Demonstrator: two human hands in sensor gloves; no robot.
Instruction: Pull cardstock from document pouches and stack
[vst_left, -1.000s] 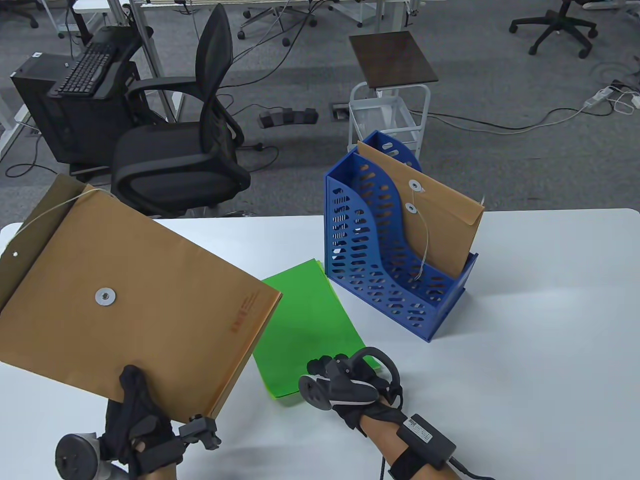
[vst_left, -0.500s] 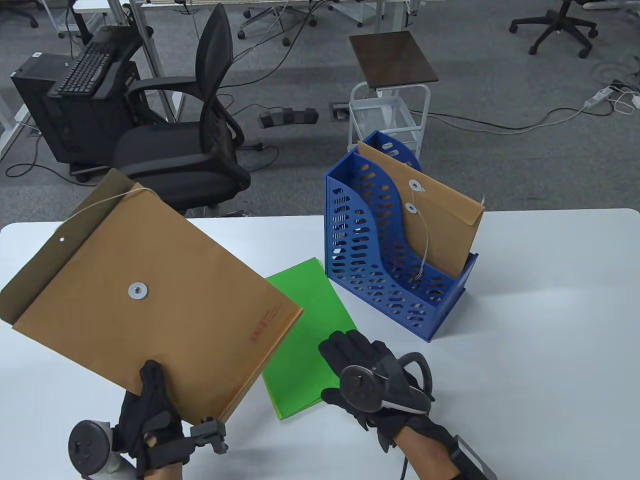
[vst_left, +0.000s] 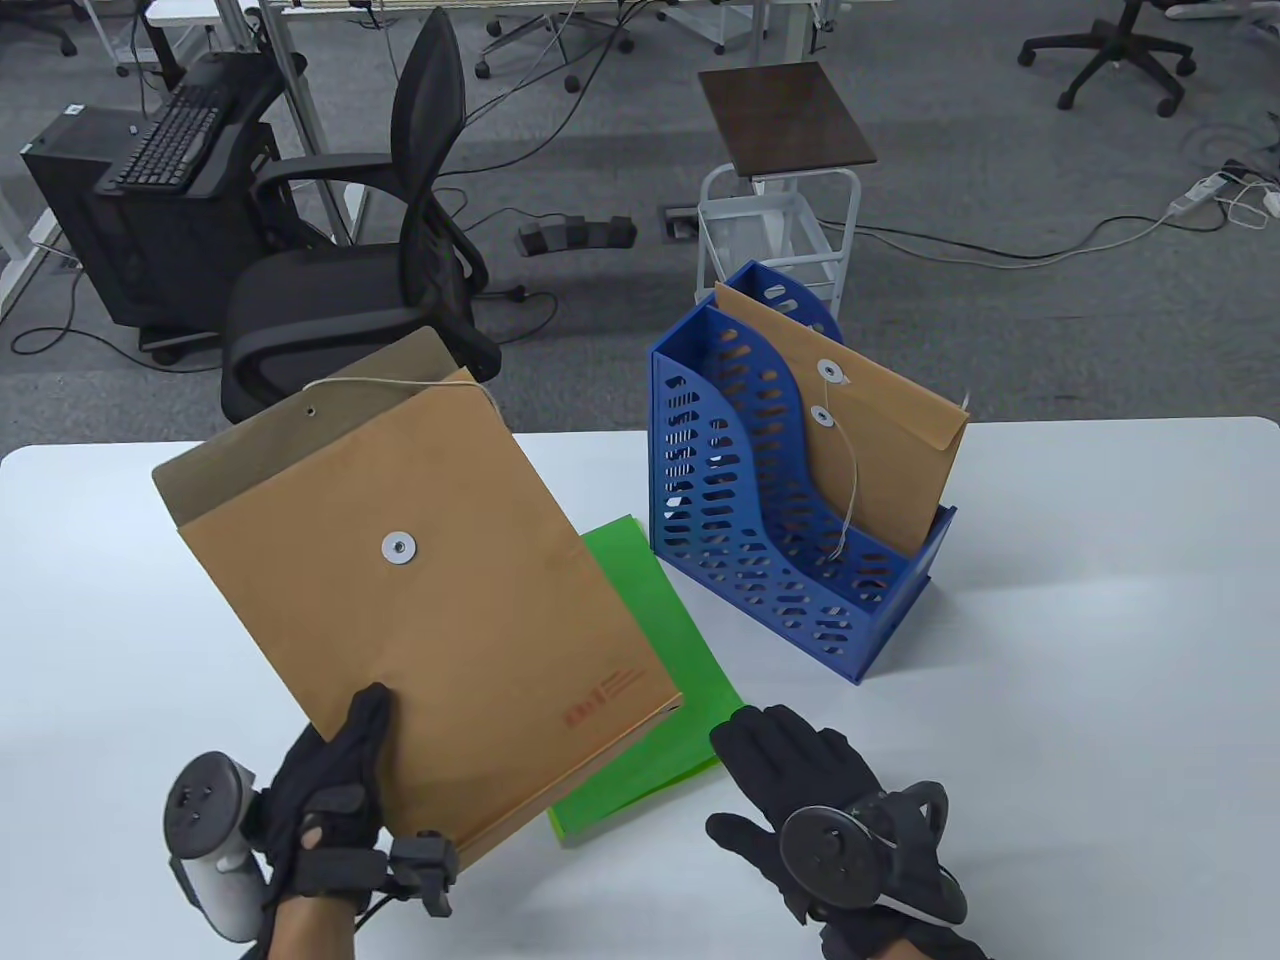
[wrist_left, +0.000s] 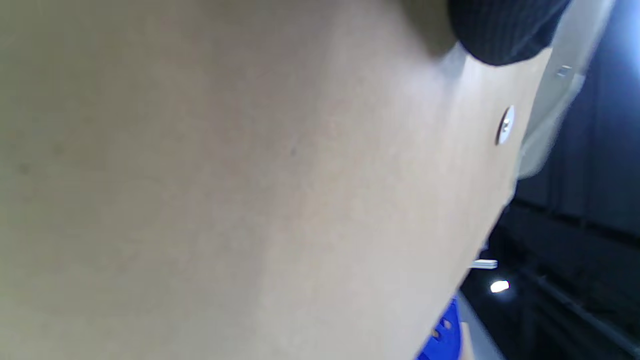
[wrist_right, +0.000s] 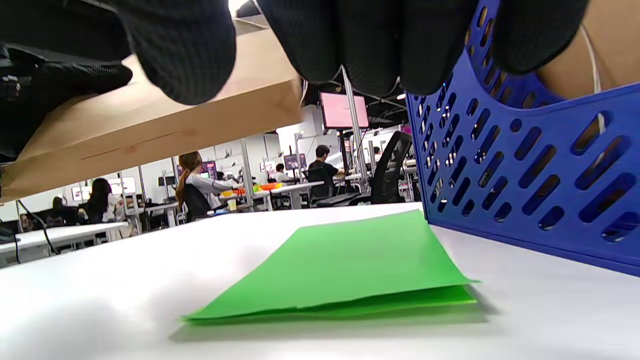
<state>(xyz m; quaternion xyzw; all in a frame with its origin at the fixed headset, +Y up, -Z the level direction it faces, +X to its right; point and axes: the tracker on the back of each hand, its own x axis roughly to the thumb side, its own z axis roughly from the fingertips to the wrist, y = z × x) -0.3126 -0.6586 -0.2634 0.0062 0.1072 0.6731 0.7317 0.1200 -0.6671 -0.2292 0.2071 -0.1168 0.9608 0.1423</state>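
Observation:
My left hand (vst_left: 330, 790) grips the bottom edge of a brown document pouch (vst_left: 420, 600) and holds it tilted above the table, flap open at the top. The pouch fills the left wrist view (wrist_left: 250, 175). Green cardstock (vst_left: 660, 680) lies flat on the table, partly under the pouch; it also shows in the right wrist view (wrist_right: 350, 265). My right hand (vst_left: 800, 790) is open and empty, fingers spread, just right of the cardstock's near corner. A second brown pouch (vst_left: 880, 450) stands in the blue file rack (vst_left: 790, 590).
The blue rack (wrist_right: 525, 165) stands right of the cardstock at the table's back. The white table (vst_left: 1100, 700) runs right of the rack. A black office chair (vst_left: 380, 300) and a white cart (vst_left: 780, 220) stand on the floor beyond the table's far edge.
My left hand has swung the pouch right and turned it more upright, over the cardstock. My right hand has lifted off the cardstock and drawn back to the right, fingers spread.

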